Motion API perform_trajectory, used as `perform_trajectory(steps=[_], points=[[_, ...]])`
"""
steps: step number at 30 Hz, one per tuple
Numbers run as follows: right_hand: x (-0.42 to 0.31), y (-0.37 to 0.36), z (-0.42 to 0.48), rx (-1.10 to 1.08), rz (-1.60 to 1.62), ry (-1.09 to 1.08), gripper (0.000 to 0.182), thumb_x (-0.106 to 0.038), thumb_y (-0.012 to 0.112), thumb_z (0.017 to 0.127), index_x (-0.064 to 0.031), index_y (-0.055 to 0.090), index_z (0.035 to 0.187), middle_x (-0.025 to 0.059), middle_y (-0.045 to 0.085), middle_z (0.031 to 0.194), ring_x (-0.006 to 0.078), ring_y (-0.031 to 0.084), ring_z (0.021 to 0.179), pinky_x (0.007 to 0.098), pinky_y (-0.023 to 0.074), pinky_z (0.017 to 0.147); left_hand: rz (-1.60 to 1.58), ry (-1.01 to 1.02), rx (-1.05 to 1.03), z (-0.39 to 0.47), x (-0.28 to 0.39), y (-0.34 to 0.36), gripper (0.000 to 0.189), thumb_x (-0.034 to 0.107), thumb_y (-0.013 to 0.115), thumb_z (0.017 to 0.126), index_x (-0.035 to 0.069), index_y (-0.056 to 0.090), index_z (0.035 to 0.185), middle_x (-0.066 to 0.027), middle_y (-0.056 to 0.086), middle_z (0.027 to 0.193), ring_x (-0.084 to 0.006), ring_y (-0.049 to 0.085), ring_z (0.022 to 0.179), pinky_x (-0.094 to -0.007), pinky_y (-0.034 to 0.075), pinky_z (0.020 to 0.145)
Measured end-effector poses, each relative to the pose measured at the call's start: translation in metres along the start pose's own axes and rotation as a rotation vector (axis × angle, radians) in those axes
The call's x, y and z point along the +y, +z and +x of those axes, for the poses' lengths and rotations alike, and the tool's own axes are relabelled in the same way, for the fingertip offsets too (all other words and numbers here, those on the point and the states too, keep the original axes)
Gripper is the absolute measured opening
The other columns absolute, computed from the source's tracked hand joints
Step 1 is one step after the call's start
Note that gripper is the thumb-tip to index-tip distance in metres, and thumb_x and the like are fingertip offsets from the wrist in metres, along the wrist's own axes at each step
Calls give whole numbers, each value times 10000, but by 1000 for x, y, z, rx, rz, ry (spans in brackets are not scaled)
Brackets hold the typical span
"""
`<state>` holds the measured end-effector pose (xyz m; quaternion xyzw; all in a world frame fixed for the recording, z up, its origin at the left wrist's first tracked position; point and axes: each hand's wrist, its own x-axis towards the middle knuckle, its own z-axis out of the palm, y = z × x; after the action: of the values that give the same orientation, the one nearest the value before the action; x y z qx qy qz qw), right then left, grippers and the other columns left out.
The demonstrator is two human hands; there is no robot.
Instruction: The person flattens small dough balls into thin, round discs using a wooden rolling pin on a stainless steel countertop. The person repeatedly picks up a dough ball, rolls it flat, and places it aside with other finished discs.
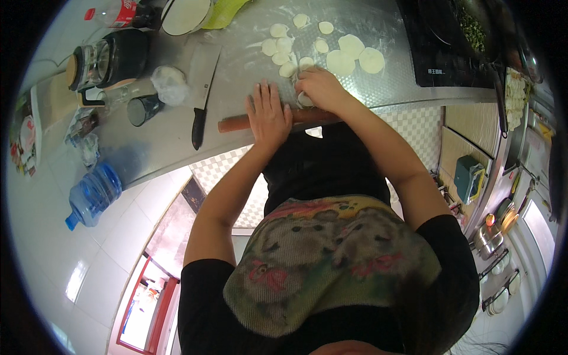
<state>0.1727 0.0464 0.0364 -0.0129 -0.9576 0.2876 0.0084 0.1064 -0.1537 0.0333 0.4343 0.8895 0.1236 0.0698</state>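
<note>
My left hand (269, 113) lies palm down across a wooden rolling pin (235, 124), its fingers stretched past it onto the metal worktop. The pin lies along the counter's front edge, and its right part runs beneath my right wrist. With curled fingers, my right hand (323, 88) has hold of the edge of a small dough round (305, 99) just behind the pin; part of that round is covered. Beyond my hands lie several small dough discs (280, 58). To their right are three wider, flatter dough wrappers (371, 61), two of them overlapping.
A cleaver (205, 84) lies left of my hands, its black handle towards the front edge. Further left are a plastic-wrapped lump (170, 84), a dark cup (144, 109), a glass jug (95, 64) and a cola bottle (122, 14). A black cooktop (443, 71) with a pan stands right.
</note>
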Motion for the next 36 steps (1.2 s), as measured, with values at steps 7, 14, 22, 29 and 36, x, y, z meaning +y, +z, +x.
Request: perform_trajectory(steps=[7,14,22,29,36], points=[[-11,-7,10,-120,180,410,133,-173,702,795,-86,719,894,148,709,924,350,674,933,482,531,806,2,-43,181,80,-17,3,687,290,599,869,3,412,1465,-227,393,1533,-408,334,1432,-600,230,1156],[-11,-5,3,-166,83,333,143,-158,700,805,-119,745,935,147,716,924,354,682,922,484,531,792,-11,-34,-18,1,-2,-1,704,293,607,857,5,409,1469,-232,379,1542,-413,312,1447,-619,200,1162],[0,-3,8,-151,253,360,150,-195,650,853,-102,738,932,163,708,918,382,674,893,503,525,771,24,-14,198,82,-22,4,681,305,587,893,18,398,1481,-223,369,1548,-428,290,1452,-614,161,1184],[-19,-8,-3,-133,71,555,89,-157,651,842,-77,691,844,151,694,864,368,673,900,505,523,764,-19,-16,27,5,-4,-2,648,297,601,880,-1,450,1436,-229,383,1540,-423,304,1449,-625,188,1167],[5,-4,7,-146,159,116,102,-87,650,837,-82,701,925,149,707,932,363,672,884,478,521,767,-16,-56,147,61,-13,2,660,300,610,871,6,448,1439,-220,393,1537,-412,320,1444,-612,201,1170]])
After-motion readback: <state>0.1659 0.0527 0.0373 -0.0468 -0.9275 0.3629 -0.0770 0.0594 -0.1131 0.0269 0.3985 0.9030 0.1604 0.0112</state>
